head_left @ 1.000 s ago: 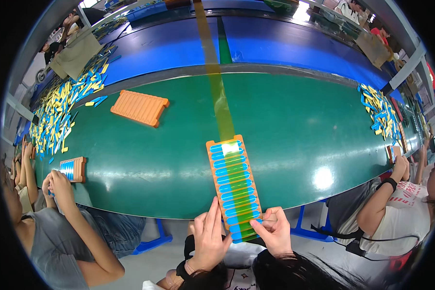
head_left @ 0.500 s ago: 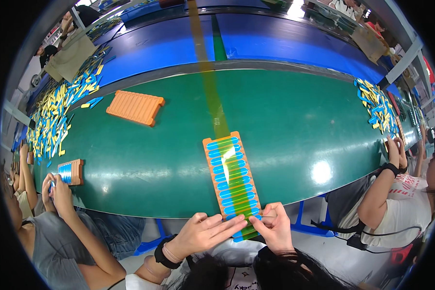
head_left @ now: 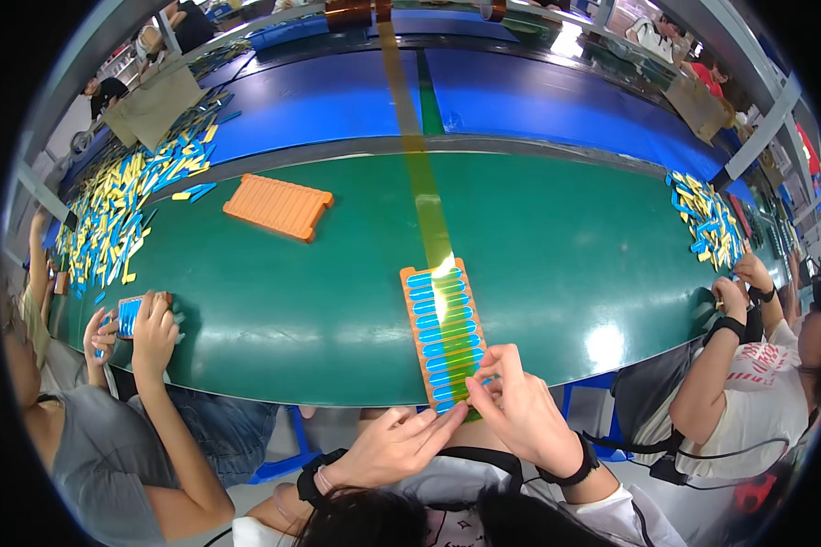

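Observation:
An orange slotted tray (head_left: 409, 273) lies lengthwise before me on the green table, its slots filled with several blue oval pieces (head_left: 431, 349). Along the tray, over the pieces, runs a strip of translucent amber tape (head_left: 426, 205). At the tray's near end, my left hand (head_left: 388, 448) has its fingers close together, their tips at the tape's end; its thumb is hidden. My right hand (head_left: 522, 408) is beside the near right corner, thumb and forefinger closed at the tape's edge.
Tape rolls (head_left: 348, 14) hang at the top. An orange tray (head_left: 278, 208) without pieces lies farther left. Yellow and blue pieces are heaped at left (head_left: 119, 210) and right (head_left: 705, 219). A co-worker at left handles a tray (head_left: 129, 317); another sits at right (head_left: 748, 365).
My right hand has risen and turned, its thumb now at the tray's near right corner. My left fingers have drawn together slightly nearer me. The left co-worker's hand has moved onto their tray.

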`<state>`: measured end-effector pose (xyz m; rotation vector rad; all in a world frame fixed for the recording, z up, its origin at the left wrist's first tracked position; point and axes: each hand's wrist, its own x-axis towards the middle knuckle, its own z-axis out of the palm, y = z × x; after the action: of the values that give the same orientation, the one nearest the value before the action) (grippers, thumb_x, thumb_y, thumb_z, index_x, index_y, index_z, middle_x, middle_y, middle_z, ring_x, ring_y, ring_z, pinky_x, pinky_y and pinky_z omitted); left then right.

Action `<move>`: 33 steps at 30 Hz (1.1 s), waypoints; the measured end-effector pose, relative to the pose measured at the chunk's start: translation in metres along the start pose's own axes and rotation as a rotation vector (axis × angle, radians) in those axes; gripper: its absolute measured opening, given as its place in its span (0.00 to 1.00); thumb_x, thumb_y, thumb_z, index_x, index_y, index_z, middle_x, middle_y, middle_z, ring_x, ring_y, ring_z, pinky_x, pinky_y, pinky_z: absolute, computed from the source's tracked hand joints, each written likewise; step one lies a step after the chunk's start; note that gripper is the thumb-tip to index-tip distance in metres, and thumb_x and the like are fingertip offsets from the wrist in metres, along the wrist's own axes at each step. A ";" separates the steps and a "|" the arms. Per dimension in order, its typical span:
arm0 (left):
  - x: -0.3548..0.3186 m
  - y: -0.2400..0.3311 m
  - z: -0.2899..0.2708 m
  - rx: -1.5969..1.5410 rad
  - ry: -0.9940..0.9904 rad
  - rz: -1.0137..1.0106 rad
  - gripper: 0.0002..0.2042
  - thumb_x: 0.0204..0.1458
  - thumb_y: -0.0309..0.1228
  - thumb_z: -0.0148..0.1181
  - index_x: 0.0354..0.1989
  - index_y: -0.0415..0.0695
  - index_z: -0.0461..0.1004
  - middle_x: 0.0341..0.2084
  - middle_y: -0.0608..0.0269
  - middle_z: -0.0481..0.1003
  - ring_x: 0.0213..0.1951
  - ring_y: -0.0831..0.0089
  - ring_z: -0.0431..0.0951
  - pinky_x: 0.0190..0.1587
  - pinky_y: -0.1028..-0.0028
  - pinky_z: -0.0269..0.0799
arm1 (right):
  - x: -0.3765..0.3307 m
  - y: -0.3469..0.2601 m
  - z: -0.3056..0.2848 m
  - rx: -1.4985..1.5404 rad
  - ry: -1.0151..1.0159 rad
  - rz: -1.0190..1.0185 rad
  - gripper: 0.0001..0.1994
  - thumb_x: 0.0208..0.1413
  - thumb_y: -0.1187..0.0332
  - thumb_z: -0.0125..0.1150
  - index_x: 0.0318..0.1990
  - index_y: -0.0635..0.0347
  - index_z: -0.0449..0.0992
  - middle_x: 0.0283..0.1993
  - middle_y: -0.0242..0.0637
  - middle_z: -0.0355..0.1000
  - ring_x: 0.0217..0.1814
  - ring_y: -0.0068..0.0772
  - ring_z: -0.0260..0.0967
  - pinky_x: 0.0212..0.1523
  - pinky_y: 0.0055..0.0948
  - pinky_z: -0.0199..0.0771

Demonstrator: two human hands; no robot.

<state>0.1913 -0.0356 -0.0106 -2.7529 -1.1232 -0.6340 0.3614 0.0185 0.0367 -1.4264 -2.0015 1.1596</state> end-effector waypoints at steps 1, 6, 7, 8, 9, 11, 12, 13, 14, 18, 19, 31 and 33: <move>0.005 -0.003 -0.005 0.006 0.008 -0.003 0.19 0.43 0.26 0.51 0.46 0.39 0.68 0.31 0.73 0.69 0.35 0.78 0.63 0.33 0.78 0.58 | 0.000 -0.001 0.001 -0.006 0.000 -0.009 0.13 0.51 0.71 0.51 0.39 0.65 0.53 0.33 0.49 0.68 0.27 0.41 0.72 0.27 0.32 0.70; 0.049 -0.058 -0.008 -0.436 0.235 -0.429 0.18 0.39 0.21 0.53 0.44 0.41 0.67 0.35 0.54 0.70 0.37 0.59 0.70 0.39 0.68 0.67 | 0.001 0.001 0.004 -0.150 -0.001 -0.018 0.13 0.51 0.71 0.51 0.38 0.66 0.55 0.32 0.48 0.68 0.28 0.41 0.72 0.27 0.35 0.70; 0.071 -0.078 -0.015 -0.480 0.371 -0.513 0.18 0.43 0.26 0.56 0.45 0.39 0.65 0.39 0.52 0.69 0.41 0.58 0.70 0.40 0.68 0.67 | 0.000 -0.002 0.004 -0.154 -0.006 -0.031 0.13 0.51 0.71 0.51 0.38 0.66 0.55 0.32 0.48 0.68 0.28 0.41 0.72 0.27 0.35 0.70; 0.090 -0.100 -0.002 -0.528 0.442 -0.619 0.18 0.45 0.29 0.56 0.45 0.37 0.64 0.41 0.51 0.69 0.42 0.59 0.70 0.41 0.69 0.66 | 0.000 -0.003 0.002 -0.150 -0.014 -0.025 0.12 0.51 0.71 0.51 0.38 0.66 0.55 0.31 0.47 0.68 0.28 0.41 0.72 0.27 0.35 0.69; 0.106 -0.121 0.010 -0.566 0.513 -0.726 0.19 0.47 0.32 0.56 0.45 0.34 0.63 0.43 0.51 0.68 0.43 0.60 0.70 0.43 0.69 0.66 | 0.000 -0.005 0.001 -0.141 -0.025 -0.028 0.12 0.51 0.71 0.51 0.37 0.66 0.55 0.31 0.47 0.68 0.28 0.41 0.71 0.27 0.35 0.69; 0.130 -0.149 -0.003 -1.328 0.224 -1.149 0.18 0.51 0.34 0.51 0.43 0.30 0.63 0.42 0.51 0.69 0.42 0.64 0.70 0.46 0.72 0.65 | -0.002 -0.006 0.003 -0.179 -0.010 -0.098 0.12 0.51 0.71 0.51 0.38 0.65 0.55 0.29 0.46 0.67 0.28 0.41 0.71 0.27 0.35 0.69; 0.129 -0.160 0.003 -1.324 0.237 -1.144 0.18 0.51 0.34 0.51 0.43 0.30 0.63 0.42 0.51 0.69 0.42 0.64 0.70 0.46 0.72 0.65 | -0.002 -0.008 0.005 -0.184 -0.025 -0.098 0.12 0.51 0.71 0.51 0.38 0.65 0.55 0.29 0.46 0.67 0.28 0.41 0.71 0.27 0.35 0.69; 0.124 -0.175 0.015 -1.461 0.233 -1.056 0.17 0.52 0.33 0.48 0.42 0.29 0.64 0.41 0.52 0.70 0.41 0.67 0.71 0.46 0.73 0.65 | -0.001 -0.011 0.007 -0.189 -0.041 -0.096 0.12 0.51 0.71 0.51 0.38 0.65 0.55 0.29 0.47 0.67 0.28 0.41 0.71 0.27 0.35 0.69; 0.125 -0.180 0.020 -1.605 0.215 -0.962 0.15 0.54 0.32 0.46 0.42 0.29 0.65 0.39 0.53 0.71 0.40 0.69 0.72 0.46 0.74 0.65 | 0.000 -0.012 0.006 -0.192 -0.058 -0.067 0.12 0.51 0.70 0.50 0.37 0.65 0.55 0.30 0.48 0.67 0.28 0.42 0.71 0.26 0.35 0.69; 0.128 -0.174 0.029 -1.262 0.305 -0.817 0.12 0.55 0.29 0.43 0.37 0.30 0.68 0.35 0.55 0.74 0.39 0.77 0.72 0.43 0.78 0.67 | 0.008 -0.010 0.003 -0.191 -0.060 -0.080 0.12 0.51 0.70 0.50 0.37 0.65 0.55 0.31 0.49 0.66 0.27 0.42 0.71 0.26 0.36 0.69; 0.127 -0.170 0.029 -1.262 0.308 -0.821 0.12 0.55 0.29 0.43 0.37 0.30 0.68 0.35 0.55 0.74 0.39 0.77 0.72 0.43 0.78 0.67 | 0.013 -0.012 0.002 -0.214 -0.059 -0.099 0.12 0.51 0.70 0.50 0.38 0.66 0.55 0.31 0.50 0.66 0.28 0.45 0.70 0.27 0.38 0.68; 0.118 -0.150 0.037 -0.875 0.395 -0.721 0.11 0.53 0.30 0.47 0.34 0.31 0.68 0.25 0.58 0.75 0.29 0.81 0.72 0.32 0.81 0.65 | 0.138 -0.018 -0.004 -0.372 0.201 -0.346 0.15 0.45 0.74 0.47 0.40 0.71 0.53 0.37 0.59 0.57 0.31 0.61 0.63 0.30 0.46 0.68; 0.122 -0.150 0.037 -0.920 0.274 -0.813 0.10 0.52 0.28 0.46 0.34 0.32 0.69 0.27 0.58 0.75 0.31 0.79 0.72 0.36 0.79 0.66 | 0.140 -0.022 -0.011 -0.261 0.260 -0.335 0.17 0.45 0.75 0.47 0.43 0.70 0.52 0.41 0.58 0.56 0.33 0.62 0.63 0.32 0.46 0.68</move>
<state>0.1786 0.1609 -0.0025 -2.4851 -2.3152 -1.9594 0.3034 0.1476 0.0431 -1.2186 -2.1500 0.5587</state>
